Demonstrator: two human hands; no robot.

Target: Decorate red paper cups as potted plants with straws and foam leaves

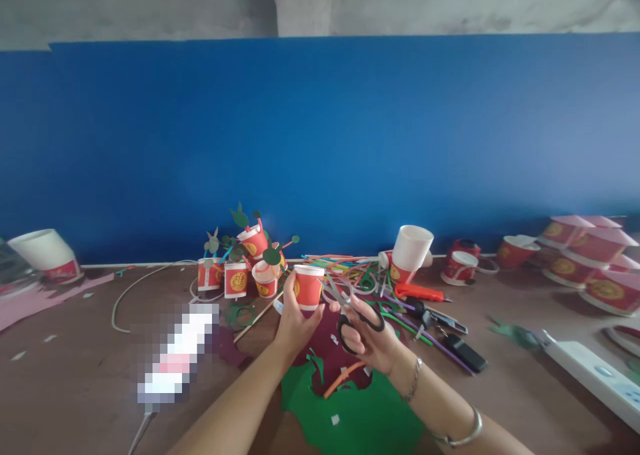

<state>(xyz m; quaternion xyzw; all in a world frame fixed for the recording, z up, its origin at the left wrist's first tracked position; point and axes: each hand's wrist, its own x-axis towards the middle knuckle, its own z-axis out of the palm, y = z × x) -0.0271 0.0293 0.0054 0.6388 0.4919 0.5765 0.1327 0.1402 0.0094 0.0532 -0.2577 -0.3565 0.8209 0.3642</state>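
My left hand (pixel 295 323) is wrapped round a red paper cup (pixel 309 288) with a white rim and a gold emblem, held upright above the table. In my right hand (pixel 373 335) is a pair of scissors (pixel 344 299) with black handles. The blades point up and left, their tips close by the right side of the cup; whether they touch it I cannot tell. Below both hands lie a cut green paper sheet (pixel 355 418), a dark red sheet (pixel 327 338) and an orange strip (pixel 344 378).
Cups with green paper leaves (pixel 236 280) stand at the back left. Coloured straws (pixel 340 263), a cup stack (pixel 411 252) and an orange cutter (pixel 420 292) lie behind. A phone (pixel 180 355) is left; keys, a power strip (pixel 595 375) and roofed cups (pixel 590 255) are right.
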